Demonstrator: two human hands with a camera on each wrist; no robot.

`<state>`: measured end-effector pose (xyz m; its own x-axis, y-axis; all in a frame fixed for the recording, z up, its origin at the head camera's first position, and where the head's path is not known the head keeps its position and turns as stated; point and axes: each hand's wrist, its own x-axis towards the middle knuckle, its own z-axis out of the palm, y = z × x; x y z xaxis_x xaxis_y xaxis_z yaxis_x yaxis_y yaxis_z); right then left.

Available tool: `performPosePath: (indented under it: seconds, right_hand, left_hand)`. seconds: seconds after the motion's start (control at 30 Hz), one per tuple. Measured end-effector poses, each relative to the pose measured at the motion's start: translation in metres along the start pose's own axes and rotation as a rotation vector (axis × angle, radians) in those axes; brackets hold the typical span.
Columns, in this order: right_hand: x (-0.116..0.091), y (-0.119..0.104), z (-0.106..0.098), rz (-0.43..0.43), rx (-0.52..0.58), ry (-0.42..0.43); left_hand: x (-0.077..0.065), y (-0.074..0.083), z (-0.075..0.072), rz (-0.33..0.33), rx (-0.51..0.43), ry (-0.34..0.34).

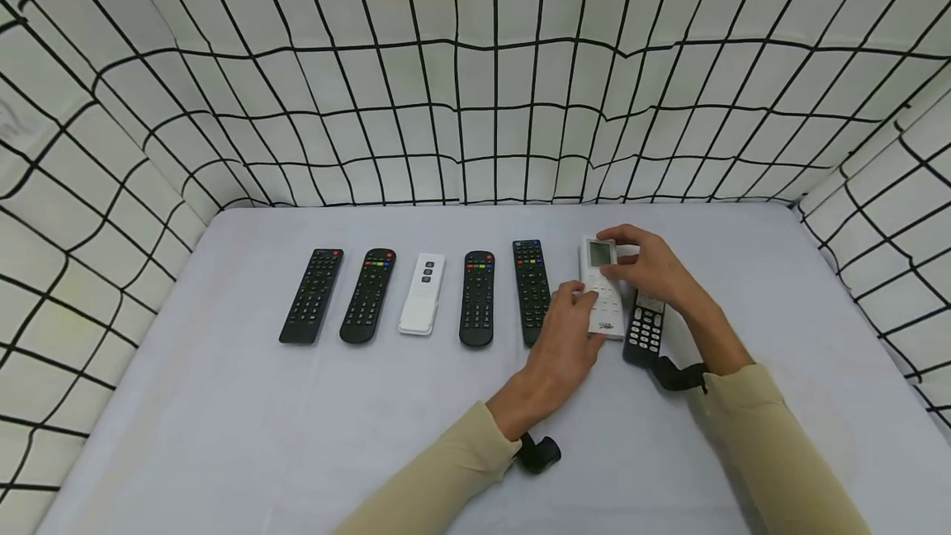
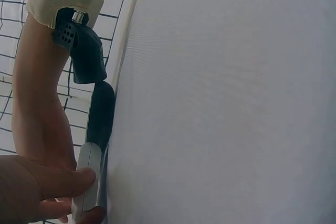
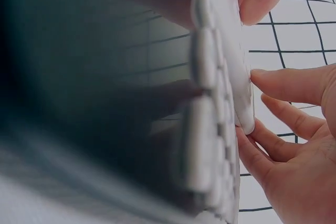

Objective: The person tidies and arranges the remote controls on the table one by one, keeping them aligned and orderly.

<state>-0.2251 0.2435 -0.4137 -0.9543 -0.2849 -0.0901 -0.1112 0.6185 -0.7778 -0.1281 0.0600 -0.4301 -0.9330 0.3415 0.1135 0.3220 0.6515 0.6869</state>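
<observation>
A white air conditioner remote [image 1: 605, 304] with a small grey screen lies between the two hands on the right part of the table. My left hand [image 1: 560, 345] holds its lower left part, thumb by the bottom end; in the left wrist view, that hand's thumb and fingers grip the white edge. At the far end, my right hand [image 1: 652, 269] pinches the remote from its top and right side. A dark cordless phone handset [image 1: 644, 330] lies just right of it, partly under the right hand, and looms large and blurred in the right wrist view.
Left of the hands, a row holds a black remote [image 1: 531, 287], a rounded black remote [image 1: 477, 300], a slim white remote [image 1: 422, 294], another rounded black remote [image 1: 367, 295] and a long black remote [image 1: 312, 295]. Black netting [image 1: 461, 161] surrounds the white table [image 1: 297, 452].
</observation>
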Motion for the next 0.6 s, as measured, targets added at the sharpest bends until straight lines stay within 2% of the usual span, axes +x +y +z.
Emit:
performPosePath:
  seconds: [0.33, 0.6]
  right_hand:
    - [0.0062, -0.0053, 0.0031, -0.01, -0.015, -0.02]
    - [0.0102, -0.0073, 0.0079, -0.009, -0.008, -0.052]
  left_hand:
    - [0.0, 0.0016, -0.0023, -0.021, -0.006, 0.002]
    - [-0.0021, 0.0021, -0.0017, -0.034, 0.03, 0.001]
